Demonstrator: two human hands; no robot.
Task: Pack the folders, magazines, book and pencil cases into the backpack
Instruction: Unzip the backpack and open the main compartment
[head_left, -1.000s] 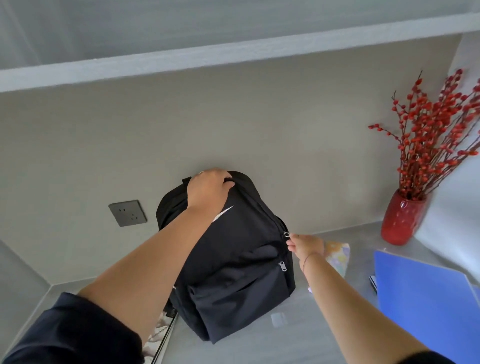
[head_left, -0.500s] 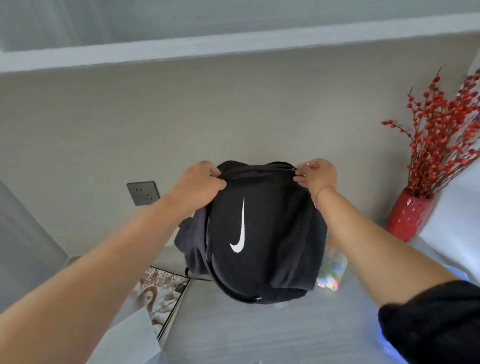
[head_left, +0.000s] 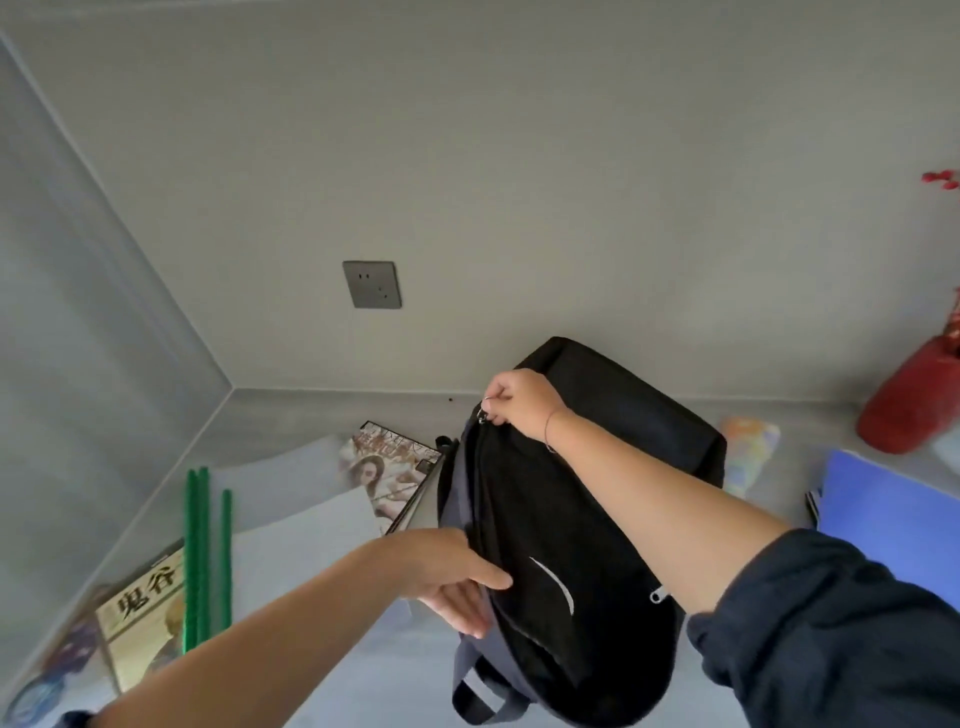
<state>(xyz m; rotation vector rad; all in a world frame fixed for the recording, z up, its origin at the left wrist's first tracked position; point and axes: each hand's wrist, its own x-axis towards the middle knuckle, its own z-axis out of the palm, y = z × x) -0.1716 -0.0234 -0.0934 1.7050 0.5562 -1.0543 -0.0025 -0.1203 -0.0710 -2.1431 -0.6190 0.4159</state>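
A black backpack (head_left: 587, 525) with a white swoosh lies on the grey desk, its top toward me. My right hand (head_left: 519, 402) pinches the metal zipper pull at the far end of the bag. My left hand (head_left: 449, 577) grips the bag's left edge near the swoosh. A magazine (head_left: 387, 475) with a woman on its cover lies left of the bag. A yellow book (head_left: 148, 618) sits at lower left under clear folders with green spines (head_left: 200, 551). A blue folder (head_left: 893, 509) lies at right. A pastel iridescent pencil case (head_left: 748, 454) peeks from behind the bag.
A red vase (head_left: 914, 402) with red berry twigs stands at the back right. A grey wall socket (head_left: 371, 284) is on the back wall. A side wall closes the desk (head_left: 795, 423) on the left. Colourful items lie at the bottom left corner.
The backpack has gone from upright to lying down with its top toward me. My right hand has drawn the zipper pull along the bag. My left hand shifted from the top to the side edge.
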